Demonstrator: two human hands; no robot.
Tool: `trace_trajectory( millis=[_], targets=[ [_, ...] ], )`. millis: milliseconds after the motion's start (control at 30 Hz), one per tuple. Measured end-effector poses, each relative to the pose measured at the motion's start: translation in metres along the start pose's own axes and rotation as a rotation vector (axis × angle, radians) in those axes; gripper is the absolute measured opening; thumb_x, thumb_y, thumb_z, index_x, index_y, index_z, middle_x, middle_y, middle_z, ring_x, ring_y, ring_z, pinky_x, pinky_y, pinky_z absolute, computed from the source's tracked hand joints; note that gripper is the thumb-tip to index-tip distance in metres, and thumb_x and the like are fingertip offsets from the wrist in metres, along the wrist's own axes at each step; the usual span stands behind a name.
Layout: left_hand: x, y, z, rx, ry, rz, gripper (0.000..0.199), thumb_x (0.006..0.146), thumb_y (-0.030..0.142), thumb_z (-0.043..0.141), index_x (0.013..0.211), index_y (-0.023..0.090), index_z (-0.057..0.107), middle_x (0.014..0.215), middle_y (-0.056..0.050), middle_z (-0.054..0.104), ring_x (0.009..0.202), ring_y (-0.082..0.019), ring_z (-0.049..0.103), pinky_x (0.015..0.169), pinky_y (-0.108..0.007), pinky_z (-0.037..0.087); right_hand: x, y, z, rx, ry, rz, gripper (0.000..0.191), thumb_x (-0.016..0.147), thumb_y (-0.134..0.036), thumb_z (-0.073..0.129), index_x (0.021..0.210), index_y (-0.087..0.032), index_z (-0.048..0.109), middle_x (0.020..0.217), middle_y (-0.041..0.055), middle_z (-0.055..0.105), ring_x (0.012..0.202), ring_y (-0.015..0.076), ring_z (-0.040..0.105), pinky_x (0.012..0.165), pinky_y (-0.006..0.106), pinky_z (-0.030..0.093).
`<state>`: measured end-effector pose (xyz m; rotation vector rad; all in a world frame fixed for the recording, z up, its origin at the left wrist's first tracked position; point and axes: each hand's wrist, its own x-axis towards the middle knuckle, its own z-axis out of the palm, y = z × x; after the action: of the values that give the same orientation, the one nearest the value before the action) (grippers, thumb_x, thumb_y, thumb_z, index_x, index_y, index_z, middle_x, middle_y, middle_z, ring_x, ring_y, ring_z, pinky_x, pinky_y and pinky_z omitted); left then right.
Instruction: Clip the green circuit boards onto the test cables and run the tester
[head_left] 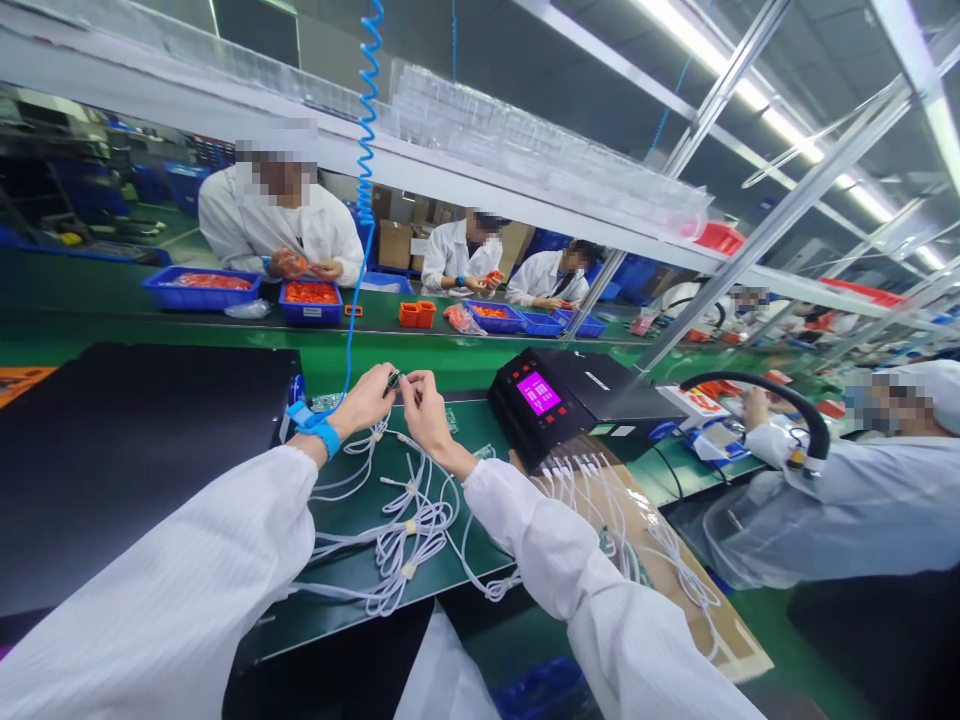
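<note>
My left hand (364,402), with a blue wrist strap (319,428), pinches a small dark green circuit board (394,379). Thumb and fingers of my right hand (426,412) are closed at the board's other side, and the fingers cover much of it. White cables (411,535), tied in bundles, lie on the green bench below both hands. Just behind my left hand are more green circuit boards (326,402), and another board (451,420) shows beside my right hand.
Right of my hands stands a black tester (536,405) with a lit magenta screen and white cables plugged in. A large black box (150,470) fills the left. A coiled blue cord (365,150) hangs ahead. Co-workers sit across the line behind blue bins (311,312); another person (862,480) works at right.
</note>
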<state>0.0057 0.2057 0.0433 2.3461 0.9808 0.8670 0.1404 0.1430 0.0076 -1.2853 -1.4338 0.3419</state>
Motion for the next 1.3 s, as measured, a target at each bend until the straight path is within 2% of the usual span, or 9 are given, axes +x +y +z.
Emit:
trace_trajectory(
  millis=[233,367,533,667,767,1033,1200,1300],
  targets=[
    [0.0,0.0,0.0,-0.037,0.01,-0.031,0.018,0.086,0.012,0.055,0.081,0.024,0.043,0.083,-0.003,0.055,0.083,-0.023,0.059,0.082,-0.035,0.047,-0.002,-0.004,-0.008,0.028,0.066,-0.025,0.032,0.099,-0.054,0.051,0.105,-0.023,0.061,0.069,-0.0033,0.057,0.057,0.0141,0.049,0.06,0.028,0.041],
    [0.002,-0.002,0.002,-0.001,0.014,-0.016,0.01,0.091,0.014,0.05,0.088,0.022,0.045,0.091,-0.006,0.056,0.09,-0.023,0.06,0.088,-0.037,0.049,-0.005,-0.004,-0.012,-0.006,0.082,-0.035,0.035,0.097,-0.053,0.055,0.101,-0.021,0.068,0.064,-0.0038,0.055,0.056,0.0128,0.047,0.057,0.027,0.04],
    [0.003,-0.003,0.003,0.085,-0.056,0.001,0.01,0.097,0.018,0.044,0.091,0.02,0.051,0.096,-0.01,0.057,0.1,-0.025,0.059,0.096,-0.039,0.049,-0.005,-0.006,-0.012,0.06,0.087,-0.022,0.032,0.096,-0.05,0.059,0.098,-0.021,0.069,0.065,-0.0016,0.063,0.053,0.0135,0.056,0.054,0.026,0.044],
    [0.002,0.002,0.001,0.151,-0.122,0.04,0.019,0.098,0.016,0.042,0.086,0.019,0.056,0.089,-0.009,0.058,0.099,-0.026,0.059,0.094,-0.037,0.049,-0.003,-0.01,-0.011,0.15,0.066,-0.034,0.028,0.094,-0.048,0.063,0.098,-0.021,0.07,0.079,0.003,0.075,0.063,0.0177,0.071,0.064,0.029,0.056],
    [-0.001,0.009,-0.002,0.151,-0.111,-0.014,0.021,0.099,0.018,0.043,0.084,0.017,0.058,0.087,-0.009,0.059,0.089,-0.023,0.06,0.087,-0.035,0.049,-0.002,-0.009,-0.011,0.158,0.073,-0.052,0.026,0.093,-0.046,0.065,0.096,-0.021,0.072,0.086,0.0051,0.079,0.073,0.0204,0.075,0.075,0.033,0.06],
    [-0.003,0.018,-0.005,0.121,-0.092,-0.089,0.021,0.099,0.021,0.048,0.086,0.015,0.064,0.086,-0.008,0.061,0.076,-0.02,0.059,0.076,-0.031,0.049,-0.002,-0.008,-0.015,0.132,0.08,-0.056,0.027,0.092,-0.046,0.066,0.096,-0.021,0.075,0.092,0.0066,0.08,0.081,0.022,0.075,0.08,0.035,0.06],
    [-0.002,0.016,-0.004,0.118,-0.079,-0.092,0.021,0.098,0.018,0.049,0.084,0.014,0.064,0.084,-0.008,0.061,0.077,-0.02,0.06,0.077,-0.03,0.049,-0.001,-0.01,-0.015,0.131,0.066,-0.055,0.027,0.092,-0.046,0.066,0.095,-0.021,0.076,0.09,0.0062,0.08,0.08,0.0217,0.075,0.08,0.034,0.059],
    [-0.002,0.016,-0.002,0.153,-0.063,-0.071,0.022,0.098,0.016,0.049,0.084,0.014,0.065,0.087,-0.01,0.062,0.085,-0.022,0.062,0.082,-0.031,0.049,-0.001,-0.009,-0.014,0.124,0.068,-0.063,0.03,0.092,-0.048,0.065,0.095,-0.021,0.077,0.089,0.0059,0.079,0.078,0.0212,0.073,0.079,0.034,0.059]
  ],
)
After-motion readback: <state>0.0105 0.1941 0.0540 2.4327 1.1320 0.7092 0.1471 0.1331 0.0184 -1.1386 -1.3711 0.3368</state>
